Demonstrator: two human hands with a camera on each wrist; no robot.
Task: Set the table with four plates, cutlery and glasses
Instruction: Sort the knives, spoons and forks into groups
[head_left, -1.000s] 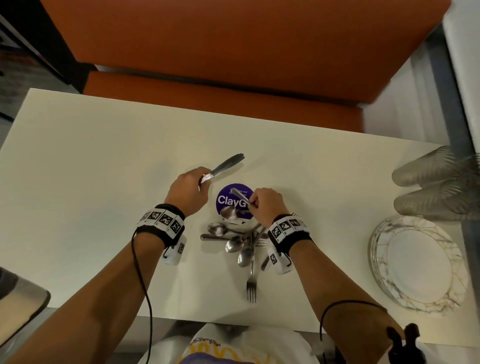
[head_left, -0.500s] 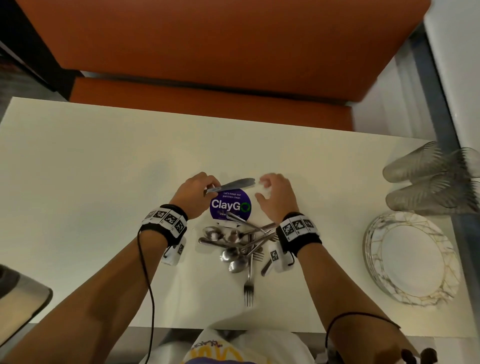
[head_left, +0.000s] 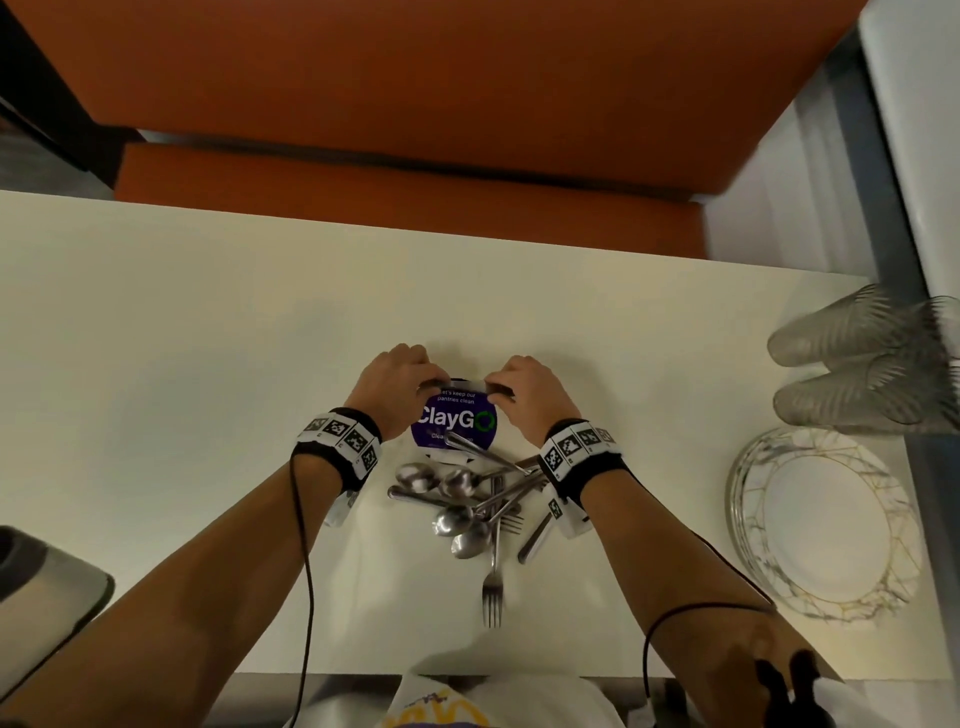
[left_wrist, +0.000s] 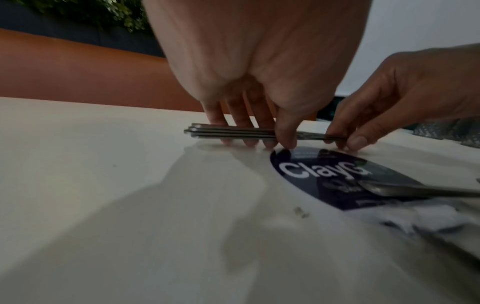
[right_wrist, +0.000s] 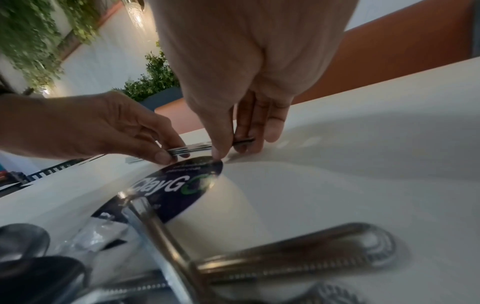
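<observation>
Both hands grasp one small bundle of flat steel knives (left_wrist: 233, 131) held on edge near the middle of the cream table (head_left: 156, 364), at the far rim of a round purple sticker (head_left: 454, 418). The left hand (head_left: 389, 387) pinches the handle end between thumb and fingers; the right hand (head_left: 530, 395) pinches the blade end. A loose heap of steel spoons and forks (head_left: 467, 506) lies just behind the wrists, toward the near edge. At the right edge sit a stack of white gold-veined plates (head_left: 826, 525) and ribbed clear glasses (head_left: 857, 369) lying on their sides.
</observation>
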